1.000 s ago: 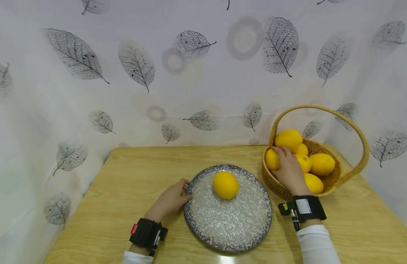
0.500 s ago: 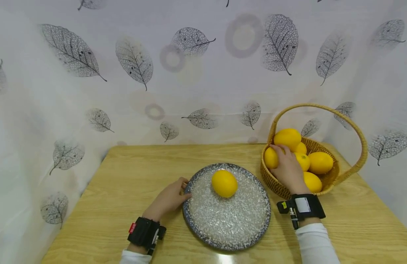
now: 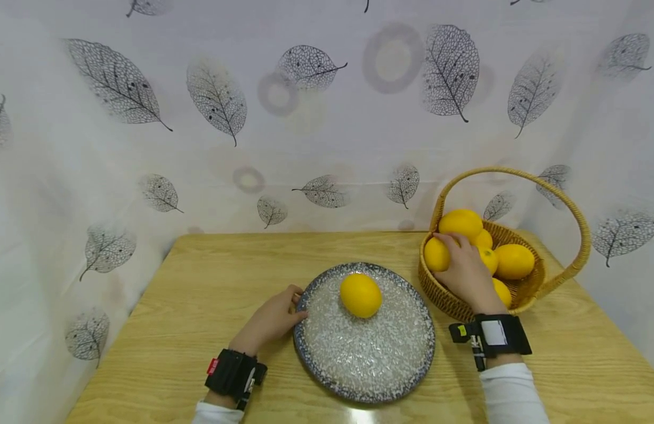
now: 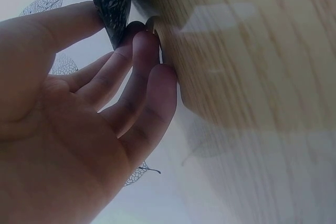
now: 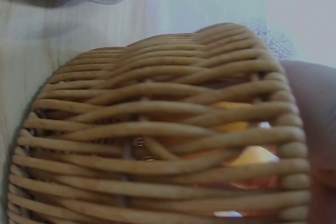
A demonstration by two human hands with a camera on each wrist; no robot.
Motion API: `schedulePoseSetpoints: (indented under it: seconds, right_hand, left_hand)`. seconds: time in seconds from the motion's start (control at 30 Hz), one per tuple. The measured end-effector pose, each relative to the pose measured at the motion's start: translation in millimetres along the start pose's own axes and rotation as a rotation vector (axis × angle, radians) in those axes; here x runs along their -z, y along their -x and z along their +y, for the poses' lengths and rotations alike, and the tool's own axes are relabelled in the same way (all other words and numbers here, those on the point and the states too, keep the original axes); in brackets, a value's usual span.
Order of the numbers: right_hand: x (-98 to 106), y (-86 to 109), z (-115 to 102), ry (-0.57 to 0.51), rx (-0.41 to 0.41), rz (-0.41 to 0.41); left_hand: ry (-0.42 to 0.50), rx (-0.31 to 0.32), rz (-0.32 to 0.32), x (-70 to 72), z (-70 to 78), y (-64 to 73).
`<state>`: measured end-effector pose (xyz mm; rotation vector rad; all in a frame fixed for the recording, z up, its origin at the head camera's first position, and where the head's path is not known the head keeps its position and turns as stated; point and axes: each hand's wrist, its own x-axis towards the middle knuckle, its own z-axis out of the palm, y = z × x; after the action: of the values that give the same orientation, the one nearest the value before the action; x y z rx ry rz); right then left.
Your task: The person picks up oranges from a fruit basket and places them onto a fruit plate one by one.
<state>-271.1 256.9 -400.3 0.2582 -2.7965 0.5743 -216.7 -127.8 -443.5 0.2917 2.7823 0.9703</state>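
Note:
A round speckled grey plate [image 3: 366, 365] with a dark rim lies on the table, bearing one lemon [image 3: 360, 295]. My left hand [image 3: 268, 318] pinches the plate's left rim; in the left wrist view the thumb is above the edge and the fingertips beneath it. Inside the wicker basket [image 3: 442, 295] at the right, my right hand [image 3: 466, 274] has its fingers curled over a lemon [image 3: 436, 255] by the left wall. In the right wrist view the woven wall [image 5: 157, 129] hides most of that hand and the fruit.
Several more lemons fill the basket, one large lemon [image 3: 461, 224] lying high at its back. The tall basket handle [image 3: 584, 235] arches over the fruit. A leaf-patterned curtain [image 3: 327, 141] hangs behind the wooden table [image 3: 226, 265].
In the basket, my right hand and wrist have shifted slightly, and the lemon under the fingers has turned or moved a little. The left hand, plate and its lemon stay put.

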Motion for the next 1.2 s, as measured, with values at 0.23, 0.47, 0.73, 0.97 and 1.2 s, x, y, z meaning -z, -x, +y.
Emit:
schedulePoseSetpoints:
  seconds: [0.23,0.47,0.73,0.97,1.2]
  right_hand:
    - [9.5,0.6,-3.3,-0.028,-0.022,-0.061]
    - [14.9,2.3,-5.4,-0.032,-0.038,-0.078]
    - [23.0,3.9,-4.5,-0.045,0.006,-0.094]
    - [28.3,5.3,-5.5,-0.036,0.014,-0.125]
    - [31.7,5.2,-7.2,-0.036,0.028,-0.12]
  left_hand:
    - [-0.01,-0.004,0.009,-1.0,-0.6,-0.4]
    - [-0.005,-0.004,0.003,-1.9,-0.7,0.2]
    - [-0.018,-0.005,0.009,-2.7,-1.5,-1.5]
    - [-0.018,-0.005,0.007,-2.4,-1.2,-0.9]
    - [-0.017,-0.002,0.006,-2.7,-2.0,-1.0]
